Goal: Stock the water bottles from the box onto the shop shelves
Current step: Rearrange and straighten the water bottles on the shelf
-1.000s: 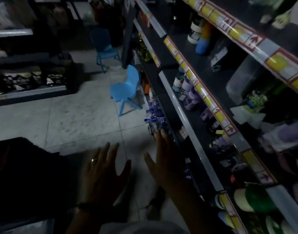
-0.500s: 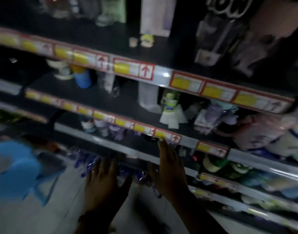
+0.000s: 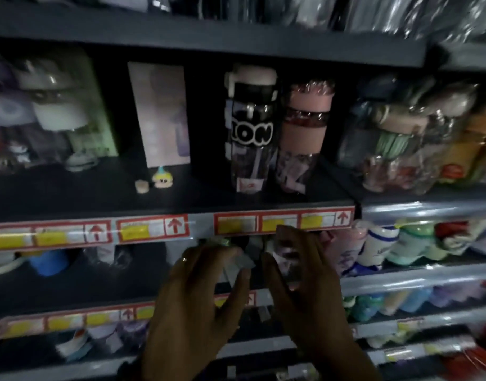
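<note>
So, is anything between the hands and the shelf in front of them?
Nothing visible blocks the left hand or right hand from the shelf. Wrapped bottles stand there just beyond the fingers; whether the right hand grips one is unclear.

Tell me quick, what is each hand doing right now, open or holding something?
Left hand: open, fingers spread, holding nothing.
Right hand: curved round a clear bottle; too blurred to tell if it grips.
</note>
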Tool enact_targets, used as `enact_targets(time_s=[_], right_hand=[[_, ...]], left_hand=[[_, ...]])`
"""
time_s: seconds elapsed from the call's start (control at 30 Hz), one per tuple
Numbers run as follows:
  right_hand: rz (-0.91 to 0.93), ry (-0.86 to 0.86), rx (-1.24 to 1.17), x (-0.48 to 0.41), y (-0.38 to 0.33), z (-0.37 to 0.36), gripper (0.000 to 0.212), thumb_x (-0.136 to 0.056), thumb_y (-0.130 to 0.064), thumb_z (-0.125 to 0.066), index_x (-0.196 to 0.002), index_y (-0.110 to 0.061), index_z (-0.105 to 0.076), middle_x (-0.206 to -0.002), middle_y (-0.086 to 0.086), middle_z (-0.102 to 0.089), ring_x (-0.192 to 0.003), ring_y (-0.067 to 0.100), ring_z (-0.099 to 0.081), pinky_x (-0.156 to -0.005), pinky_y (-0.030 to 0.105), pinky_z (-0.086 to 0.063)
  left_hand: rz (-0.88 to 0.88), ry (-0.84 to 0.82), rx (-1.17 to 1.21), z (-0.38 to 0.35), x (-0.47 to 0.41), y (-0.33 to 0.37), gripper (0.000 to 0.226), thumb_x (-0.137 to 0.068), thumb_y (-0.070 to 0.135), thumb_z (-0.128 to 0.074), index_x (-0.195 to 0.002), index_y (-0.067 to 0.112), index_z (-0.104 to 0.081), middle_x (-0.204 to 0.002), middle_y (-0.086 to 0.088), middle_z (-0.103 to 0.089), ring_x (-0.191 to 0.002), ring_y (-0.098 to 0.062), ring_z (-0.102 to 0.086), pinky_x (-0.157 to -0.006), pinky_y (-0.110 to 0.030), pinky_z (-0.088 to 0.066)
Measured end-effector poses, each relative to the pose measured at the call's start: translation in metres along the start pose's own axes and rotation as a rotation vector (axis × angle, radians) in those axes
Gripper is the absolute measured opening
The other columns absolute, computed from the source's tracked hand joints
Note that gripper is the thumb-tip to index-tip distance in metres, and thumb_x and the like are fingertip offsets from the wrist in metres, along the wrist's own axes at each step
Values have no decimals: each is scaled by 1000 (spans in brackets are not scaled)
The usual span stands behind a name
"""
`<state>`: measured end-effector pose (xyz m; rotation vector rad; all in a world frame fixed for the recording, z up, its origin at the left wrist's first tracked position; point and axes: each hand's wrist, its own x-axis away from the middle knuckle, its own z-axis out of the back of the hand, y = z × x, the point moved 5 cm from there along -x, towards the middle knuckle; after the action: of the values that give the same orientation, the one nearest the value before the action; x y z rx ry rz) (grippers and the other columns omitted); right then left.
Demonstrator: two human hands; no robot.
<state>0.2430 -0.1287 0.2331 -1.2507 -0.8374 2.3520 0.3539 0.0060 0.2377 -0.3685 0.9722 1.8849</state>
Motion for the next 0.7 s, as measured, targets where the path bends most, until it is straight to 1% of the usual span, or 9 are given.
enact_targets(time_s=[0.1,0.13,0.2,0.27,0.4,0.53,0.63,0.67,0.7], right_hand=[[73,69,-22,-45,-12,11,38,-98,-27,-67,-134,-19,-58,-126,-7,-60,-112,4,-61,-91,17,-50],[88,72,-17,-60,-13,11,41,-98,-25,-68,-137,-16,-57,-128,-2,-59,-114,7,-61,-93,19,-50],[97,56,-43,-86,-16,7,43,-99,-23,-69,-139,-16,-53,-130,-1,-59,-117,13,-61,-96,28,-52],[80,38,-49,-102,-17,2,40,-98,-25,-69,-135,-19,-54,-126,-7,-59,-114,18,-63,-93,37,-56],[27,33,4,-119,-11,-6,37,-94,-31,-67,-127,-16,-58,-119,3,-63,-105,25,-67,-85,46,-60],[-34,-6,-35,-129,-5,-17,39,-93,-36,-66,-126,-17,-56,-112,0,-69,-97,18,-70,-77,39,-62],[-12,6,19,-130,-11,-21,43,-97,-34,-68,-132,-12,-56,-111,-4,-68,-92,14,-68,-71,14,-50],[6,15,61,-130,-13,-22,46,-98,-36,-68,-134,-10,-55,-113,1,-69,-93,18,-69,-72,16,-49],[23,19,92,-129,-15,-23,49,-98,-38,-67,-135,-9,-55,-115,5,-70,-95,22,-70,-73,22,-50]], left_hand=[[-18,24,174,13,-47,17,21,-100,39,-58,-118,31,-64,-116,19,-61,-109,5,-59,-88,-8,-45],[1,59,229,16,-61,18,22,-98,37,-59,-118,29,-63,-113,22,-60,-107,8,-58,-86,-5,-44],[53,114,296,13,-90,12,26,-97,34,-61,-121,25,-59,-112,22,-59,-106,6,-60,-88,-8,-46],[120,130,295,6,-115,1,28,-97,29,-64,-123,23,-58,-116,9,-62,-105,-1,-62,-92,-21,-51],[307,42,441,-3,-144,-12,18,-98,20,-63,-112,29,-56,-103,17,-64,-91,13,-58,-81,-12,-47],[366,-35,481,-12,-153,-22,27,-100,15,-59,-125,25,-56,-112,12,-65,-105,-5,-63,-85,-20,-49],[301,-40,351,-12,-155,-21,38,-100,7,-57,-137,10,-52,-117,5,-58,-112,-13,-58,-82,-6,-43],[296,-48,375,-12,-154,-21,40,-100,8,-56,-140,8,-51,-122,2,-59,-113,-12,-56,-86,-5,-44],[290,-53,448,-12,-152,-22,42,-100,14,-55,-141,10,-50,-131,-3,-61,-118,-14,-57,-97,-11,-45]])
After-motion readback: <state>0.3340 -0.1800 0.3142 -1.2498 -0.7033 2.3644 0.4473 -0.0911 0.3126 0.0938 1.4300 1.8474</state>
